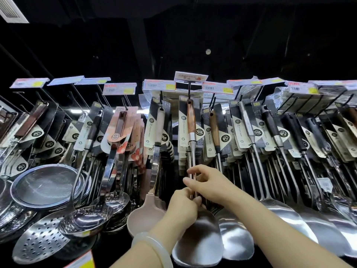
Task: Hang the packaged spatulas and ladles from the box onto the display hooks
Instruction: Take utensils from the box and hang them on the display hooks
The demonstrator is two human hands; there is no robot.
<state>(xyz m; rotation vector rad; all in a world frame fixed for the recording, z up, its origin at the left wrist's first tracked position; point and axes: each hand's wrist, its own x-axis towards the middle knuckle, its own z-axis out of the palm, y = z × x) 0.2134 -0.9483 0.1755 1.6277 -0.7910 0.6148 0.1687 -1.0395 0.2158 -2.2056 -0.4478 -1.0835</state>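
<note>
A packaged steel spatula (199, 236) with a brown wooden handle (191, 118) hangs at the middle of the display, its handle hole on a black hook (189, 93). My left hand (182, 205) grips the thin steel shaft just above the blade. My right hand (207, 180) pinches the same shaft a little higher, fingers curled round it. Behind it on that hook sit more cards of the same kind. The box is out of view.
Rows of packaged ladles, spatulas and skimmers hang on hooks to both sides, under price tags (159, 85). A pink silicone ladle (144, 215) hangs just left of my hands. Mesh strainers (46, 184) and perforated skimmers (41, 242) fill the lower left.
</note>
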